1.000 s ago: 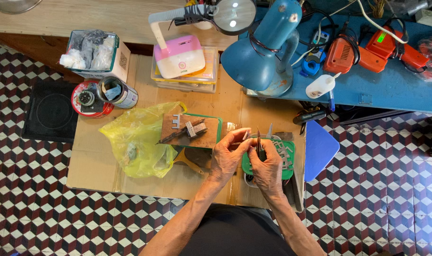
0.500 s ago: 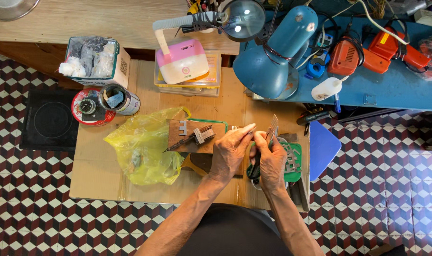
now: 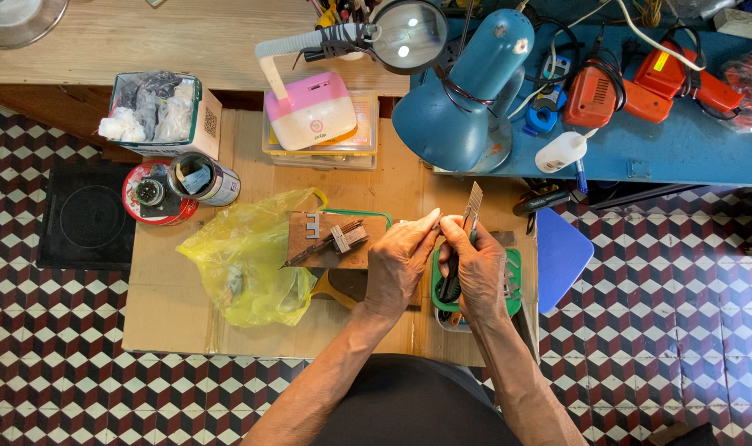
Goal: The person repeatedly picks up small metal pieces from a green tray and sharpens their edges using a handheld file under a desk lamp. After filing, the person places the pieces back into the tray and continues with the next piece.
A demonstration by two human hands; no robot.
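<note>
Over green tray [image 3: 513, 281]: both hands pinch thin metal strip [image 3: 473, 201]; small part betw. fingertips unclear.

Brightness: bright, even, daylight-like.
Source: from upper left, not seen itself.
Glare: white spots in the magnifier lens [image 3: 409, 35]; sheen on the yellow plastic bag [image 3: 244, 260].
Shadows: soft, short.
Focus: sharp throughout.
Edges: slight wide-angle bending.

Metal file [image 3: 472, 201] now upright above right hand [image 3: 481, 266].
</note>
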